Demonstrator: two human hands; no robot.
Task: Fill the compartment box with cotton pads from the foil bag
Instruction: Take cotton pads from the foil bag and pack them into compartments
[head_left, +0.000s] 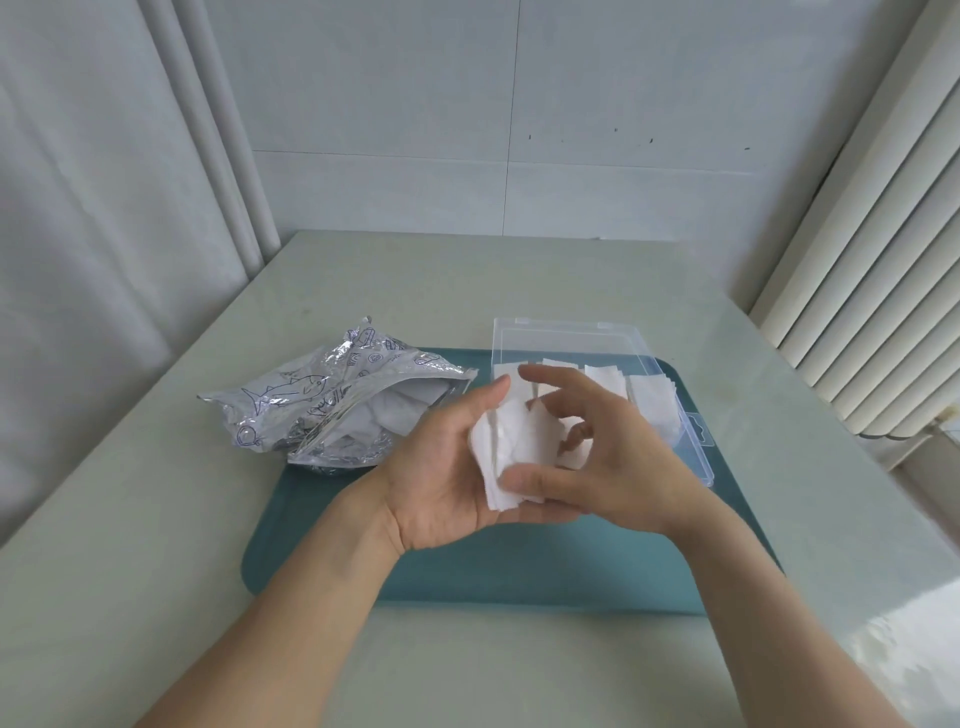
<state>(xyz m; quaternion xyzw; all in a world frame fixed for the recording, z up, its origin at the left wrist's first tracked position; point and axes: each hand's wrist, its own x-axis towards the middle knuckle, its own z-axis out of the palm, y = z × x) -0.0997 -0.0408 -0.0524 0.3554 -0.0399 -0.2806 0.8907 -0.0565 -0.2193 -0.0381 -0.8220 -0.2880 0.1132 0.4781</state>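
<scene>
— Head view, from my remote station: what is the biggest thing you see?

— I see the pale table (156, 519) first, and on it a teal mat (322, 545). On the left part of the mat lies the crumpled foil bag (311, 400), its mouth open toward the middle, with white material showing inside.

— And the compartment box?

— I see the clear compartment box (597, 338) on the right part of the mat, its far wall standing up. White pads (652, 400) already lie in the compartments that I can see (the near part is hidden behind the hands).

— What do the hands do?

— Both are raised over the mat, between the bag and the box. The left hand (447, 478) is palm up, and its thumb and fingers curl round a stack of cotton pads (514, 447). The right hand (608, 462) comes from the other side: its thumb presses the near edge of the stack, its curled fingers touch the far edge.
</scene>
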